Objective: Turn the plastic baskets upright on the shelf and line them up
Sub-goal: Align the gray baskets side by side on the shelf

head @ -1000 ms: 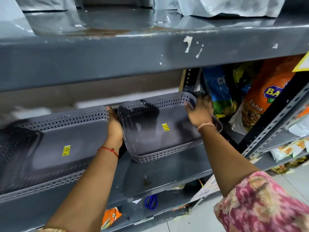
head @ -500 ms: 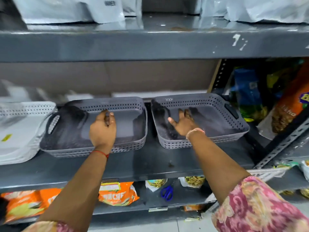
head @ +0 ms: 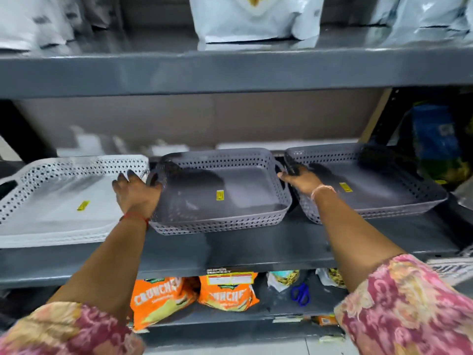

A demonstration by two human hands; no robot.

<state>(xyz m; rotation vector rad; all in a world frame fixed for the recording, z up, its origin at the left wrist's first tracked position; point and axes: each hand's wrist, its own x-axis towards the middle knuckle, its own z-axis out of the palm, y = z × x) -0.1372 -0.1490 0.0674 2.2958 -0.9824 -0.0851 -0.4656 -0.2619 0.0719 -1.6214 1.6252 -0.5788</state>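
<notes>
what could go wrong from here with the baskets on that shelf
1. The middle grey basket sits a little skewed, its front corner nearer the shelf edge than its neighbours; a hard pull from the left hand or right hand might drag it off.
2. The white basket sits tight against the middle one, so nudging sideways may knock it out of line.

Three upright baskets on shelf

We have one head view: close, facing the shelf front-on, tilted slightly down, both forearms entering from below.
</notes>
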